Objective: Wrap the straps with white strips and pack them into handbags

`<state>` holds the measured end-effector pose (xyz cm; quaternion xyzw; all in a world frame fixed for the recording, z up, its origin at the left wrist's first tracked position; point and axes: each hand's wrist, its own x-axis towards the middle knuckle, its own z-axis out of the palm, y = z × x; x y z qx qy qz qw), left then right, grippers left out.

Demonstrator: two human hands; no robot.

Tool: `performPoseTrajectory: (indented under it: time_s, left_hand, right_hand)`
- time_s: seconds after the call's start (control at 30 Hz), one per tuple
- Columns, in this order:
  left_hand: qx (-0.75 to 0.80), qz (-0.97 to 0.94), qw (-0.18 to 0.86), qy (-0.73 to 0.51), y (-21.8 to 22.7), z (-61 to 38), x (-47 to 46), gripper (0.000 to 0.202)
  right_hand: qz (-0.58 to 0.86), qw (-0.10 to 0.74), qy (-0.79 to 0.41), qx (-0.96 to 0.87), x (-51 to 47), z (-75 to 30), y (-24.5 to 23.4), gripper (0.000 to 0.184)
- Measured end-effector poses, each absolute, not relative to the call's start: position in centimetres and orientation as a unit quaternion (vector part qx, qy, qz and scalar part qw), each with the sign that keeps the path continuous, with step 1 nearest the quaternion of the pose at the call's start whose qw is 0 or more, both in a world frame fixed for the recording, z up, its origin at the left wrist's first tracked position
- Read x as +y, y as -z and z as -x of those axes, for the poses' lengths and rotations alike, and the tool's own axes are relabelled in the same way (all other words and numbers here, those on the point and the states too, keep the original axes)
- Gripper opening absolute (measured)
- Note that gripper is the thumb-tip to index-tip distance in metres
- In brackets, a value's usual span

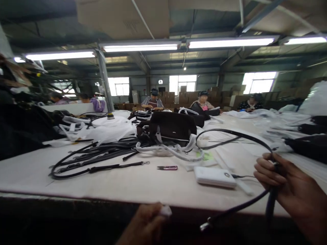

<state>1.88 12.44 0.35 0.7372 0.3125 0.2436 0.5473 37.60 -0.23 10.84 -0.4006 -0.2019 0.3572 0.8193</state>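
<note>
My right hand (288, 185) is closed around a long black strap (237, 136) at the right. The strap loops up over the white table (102, 180) toward a dark handbag (173, 126), and its metal clasp end (205, 225) hangs below the table's front edge. My left hand (146, 223) is low at the bottom centre, fingers pinched on a small white scrap (166, 211). A white power bank (214, 176) with a cable lies just left of my right hand. Small pink-handled snips (167, 167) lie in front of the bag.
A pile of black straps (89, 158) lies at the left of the table. White wrapping and more dark bags (309, 144) spread across the back and right. Several other people sit working at the far side, with cardboard boxes behind them.
</note>
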Motion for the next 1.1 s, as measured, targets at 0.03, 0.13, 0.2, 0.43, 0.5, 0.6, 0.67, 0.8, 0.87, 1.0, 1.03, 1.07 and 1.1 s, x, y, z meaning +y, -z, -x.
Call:
performPoseTrajectory:
  time_s: [0.03,0.13,0.2,0.43,0.5,0.6,0.67,0.8,0.87,1.0,1.03,1.07,1.1]
  left_hand:
    - [0.333,-0.697,0.567,-0.286,-2.2,-1.0,13.5,0.038]
    - [0.291,-0.607,0.582,-0.456,-9.0,-0.3,17.5,0.031]
    - [0.222,-0.586,0.588,-0.512,-13.7,-1.9,19.7,0.019]
    - [0.063,-0.569,0.676,-0.464,-22.3,-16.5,16.8,0.025]
    - [0.035,-0.601,0.659,-0.450,-22.8,-19.2,14.9,0.027]
    - [0.021,-0.694,0.548,-0.466,-22.1,-19.3,13.6,0.026]
    - [0.051,-0.734,0.465,-0.492,-20.1,-17.6,13.5,0.026]
    - [0.203,-0.748,0.514,-0.368,-12.1,-15.0,13.1,0.042]
    - [0.187,-0.749,0.586,-0.246,-7.9,-15.0,12.2,0.045]
    - [0.162,-0.698,0.693,-0.078,-3.5,-13.7,10.0,0.052]
    - [0.166,-0.697,0.695,-0.055,-3.1,-12.7,9.8,0.052]
    - [0.171,-0.698,0.695,-0.032,-2.9,-11.5,9.8,0.053]
    - [0.176,-0.699,0.693,0.002,-2.6,-10.1,10.0,0.052]
  right_hand:
    - [0.417,0.811,-0.351,-0.213,-0.4,-38.3,-10.8,0.020]
    - [0.486,0.773,-0.338,-0.231,-0.2,-39.1,-9.7,0.024]
    - [0.503,0.745,-0.357,-0.253,0.4,-38.2,-8.8,0.032]
    - [0.371,0.632,-0.562,-0.383,3.6,-28.9,-9.3,0.048]
    - [0.329,0.635,-0.570,-0.405,4.7,-27.3,-10.0,0.036]
    - [0.299,0.662,-0.556,-0.403,5.4,-27.9,-10.9,0.019]
    - [0.276,0.700,-0.538,-0.380,5.2,-30.2,-11.4,0.019]
    - [0.220,0.757,-0.505,-0.351,4.1,-35.6,-12.0,0.018]
    - [0.219,0.764,-0.492,-0.354,3.8,-37.7,-12.1,0.018]
    - [0.299,0.769,-0.436,-0.360,3.4,-41.6,-12.3,0.016]
    - [0.319,0.770,-0.422,-0.355,3.3,-42.7,-12.3,0.016]
    - [0.335,0.773,-0.411,-0.349,3.2,-43.9,-12.4,0.016]
    - [0.346,0.776,-0.403,-0.341,3.0,-45.1,-12.3,0.016]
